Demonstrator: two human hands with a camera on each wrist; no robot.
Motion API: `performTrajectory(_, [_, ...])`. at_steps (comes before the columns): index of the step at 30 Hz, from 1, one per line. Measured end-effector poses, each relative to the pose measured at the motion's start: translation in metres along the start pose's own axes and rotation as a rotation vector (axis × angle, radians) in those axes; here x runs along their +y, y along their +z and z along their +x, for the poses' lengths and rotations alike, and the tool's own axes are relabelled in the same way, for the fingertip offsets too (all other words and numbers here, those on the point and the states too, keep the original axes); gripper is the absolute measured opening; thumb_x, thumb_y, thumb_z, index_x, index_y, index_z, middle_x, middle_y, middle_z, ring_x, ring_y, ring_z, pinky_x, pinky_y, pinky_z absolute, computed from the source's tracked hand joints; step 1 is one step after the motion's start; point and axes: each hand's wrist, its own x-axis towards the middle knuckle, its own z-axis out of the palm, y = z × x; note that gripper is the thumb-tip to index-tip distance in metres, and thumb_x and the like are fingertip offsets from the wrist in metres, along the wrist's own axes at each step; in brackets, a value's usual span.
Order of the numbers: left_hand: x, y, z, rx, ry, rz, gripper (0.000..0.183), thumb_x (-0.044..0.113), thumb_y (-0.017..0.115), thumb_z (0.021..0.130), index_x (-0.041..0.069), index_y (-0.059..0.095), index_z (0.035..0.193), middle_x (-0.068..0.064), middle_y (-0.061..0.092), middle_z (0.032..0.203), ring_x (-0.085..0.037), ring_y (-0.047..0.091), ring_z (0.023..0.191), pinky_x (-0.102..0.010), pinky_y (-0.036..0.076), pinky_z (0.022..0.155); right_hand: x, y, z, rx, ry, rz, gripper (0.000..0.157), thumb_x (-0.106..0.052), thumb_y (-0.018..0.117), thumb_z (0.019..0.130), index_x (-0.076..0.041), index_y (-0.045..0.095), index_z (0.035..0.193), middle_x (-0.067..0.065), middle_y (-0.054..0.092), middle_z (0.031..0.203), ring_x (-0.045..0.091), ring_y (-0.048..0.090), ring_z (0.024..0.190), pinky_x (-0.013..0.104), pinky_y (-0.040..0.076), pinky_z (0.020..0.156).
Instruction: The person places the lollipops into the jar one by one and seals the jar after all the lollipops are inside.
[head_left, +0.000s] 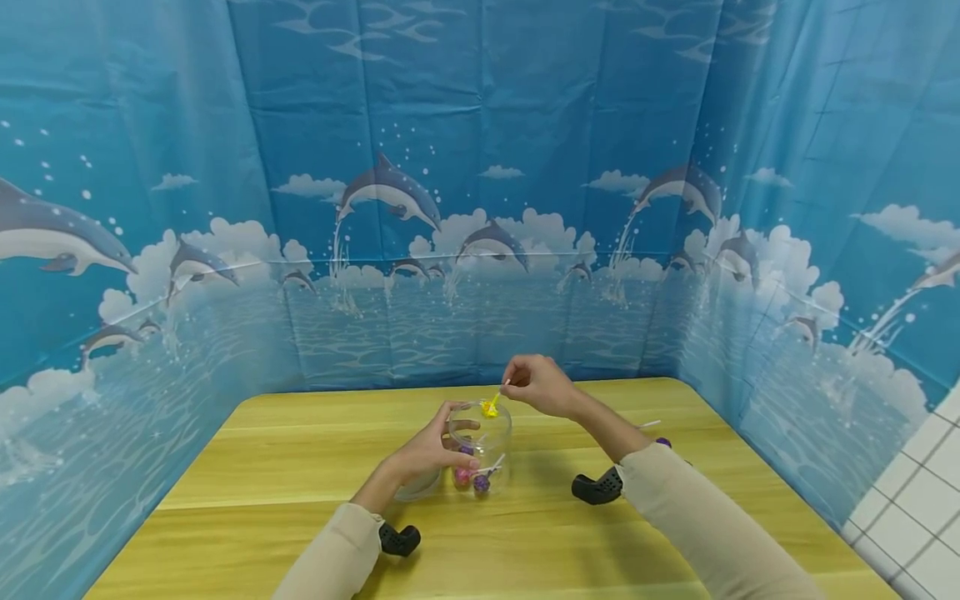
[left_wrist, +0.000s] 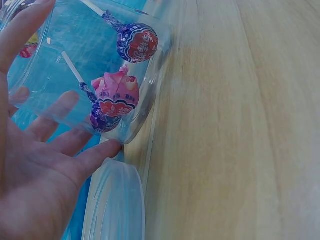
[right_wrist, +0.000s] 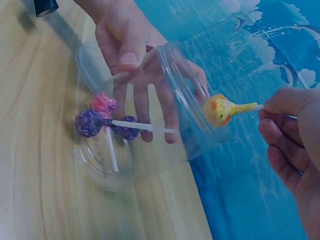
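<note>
A clear round jar [head_left: 495, 446] stands upright on the table with my left hand [head_left: 423, 450] holding its side, thumb in front and fingers behind. Inside at the bottom lie a pink-wrapped lollipop [left_wrist: 118, 92] and two purple lollipops, one [left_wrist: 138, 43] apart from the other [right_wrist: 89, 123]. My right hand [head_left: 542, 386] pinches the white stick of a yellow-wrapped lollipop [right_wrist: 218, 110] between thumb and fingers. Its candy end points down at the jar's open mouth.
A clear lid [left_wrist: 120, 200] lies on the table [head_left: 300, 467] by the jar's left side. Another purple lollipop [head_left: 663, 442] rests to the right, partly hidden behind my right forearm. A blue dolphin-print curtain [head_left: 480, 250] rises behind the table.
</note>
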Motion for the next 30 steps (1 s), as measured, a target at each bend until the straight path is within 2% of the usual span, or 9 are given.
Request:
performTrajectory(10, [0.001,-0.001,0.0,-0.002,0.001,0.001,0.083,0.01,0.072,0.097,0.017,0.019,0.161,-0.022,0.04,0.155,-0.036,0.058,0.124,-0.046,0.053,0.097,-0.006,0.014,0.007,-0.083,-0.027,-0.059,0.005,-0.005,0.069,0.099,-0.008,0.069,0.095,-0.001,0.072,0.089,0.019,0.071,0.084,0.035,0.057,0.076])
performTrajectory(15, [0.002,0.0,-0.001,0.0,0.01,0.034,0.083,0.011,0.072,0.097,0.014,0.018,0.161,-0.022,0.034,0.159,-0.033,0.055,0.13,-0.047,0.051,0.1,-0.006,0.022,0.01,-0.118,-0.063,-0.116,0.007,-0.004,0.071,0.098,-0.009,0.071,0.094,-0.001,0.073,0.089,0.013,0.07,0.082,0.031,0.058,0.074])
performTrajectory(23, [0.003,0.0,-0.002,0.003,0.006,0.026,0.082,0.011,0.073,0.097,0.018,0.021,0.16,-0.022,0.032,0.16,-0.035,0.051,0.134,-0.049,0.049,0.102,-0.002,0.028,0.013,-0.111,-0.065,-0.146,0.005,-0.006,0.072,0.098,-0.008,0.073,0.094,-0.002,0.073,0.089,0.01,0.07,0.082,0.03,0.058,0.074])
performTrajectory(26, [0.003,0.0,-0.002,0.003,0.0,0.018,0.082,0.01,0.073,0.097,0.019,0.021,0.16,-0.02,0.036,0.158,-0.035,0.054,0.131,-0.048,0.05,0.101,-0.002,0.03,0.014,-0.111,-0.063,-0.157,0.002,-0.007,0.072,0.098,-0.007,0.074,0.099,-0.001,0.074,0.092,0.011,0.071,0.084,0.03,0.058,0.076])
performTrajectory(30, [0.003,0.0,-0.002,-0.005,-0.007,0.006,0.084,0.011,0.073,0.097,0.019,0.019,0.161,-0.022,0.04,0.155,-0.035,0.058,0.125,-0.047,0.052,0.098,-0.003,0.031,0.015,-0.107,-0.058,-0.163,0.007,-0.006,0.073,0.097,-0.008,0.075,0.104,0.001,0.075,0.095,0.012,0.072,0.086,0.03,0.058,0.076])
